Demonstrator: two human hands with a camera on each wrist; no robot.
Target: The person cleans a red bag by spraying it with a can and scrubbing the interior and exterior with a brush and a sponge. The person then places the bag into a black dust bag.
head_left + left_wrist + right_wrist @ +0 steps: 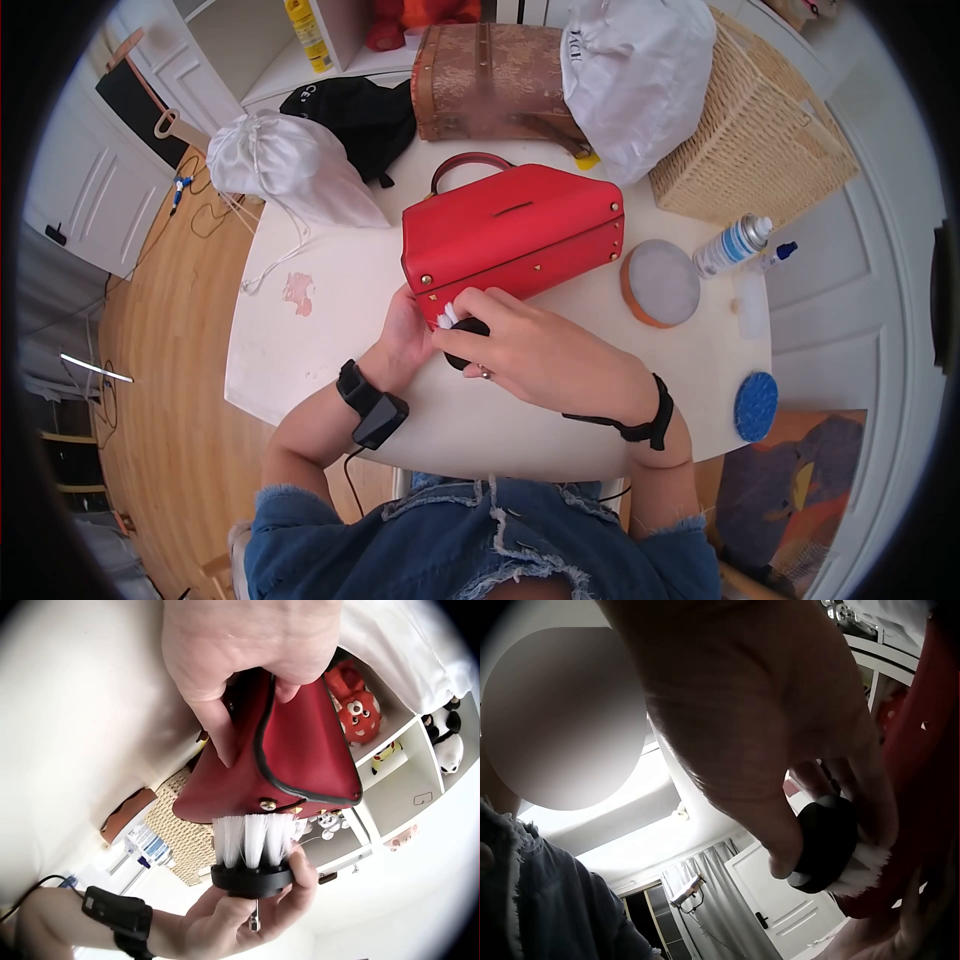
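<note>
A red handbag (510, 225) with gold studs and dark piping lies on the white table, its handle toward the far side. My left hand (402, 338) grips its near left end; in the left wrist view the thumb and fingers pinch the red leather on either side of a piped edge. My right hand (560, 355) holds a round drill brush (251, 880) by its black base. The brush's white bristles (253, 838) meet the bag's studded edge, and a short metal shank (255, 916) sticks out behind. In the right wrist view the brush (825, 844) sits between thumb and fingers.
Behind the bag stand a brown patterned bag (490, 85), white dust bags (635, 80) and a black one (355, 125). To the right are a wicker basket (750, 125), a round grey-topped tin (662, 283), a spray can (732, 246) and a blue round pad (756, 406).
</note>
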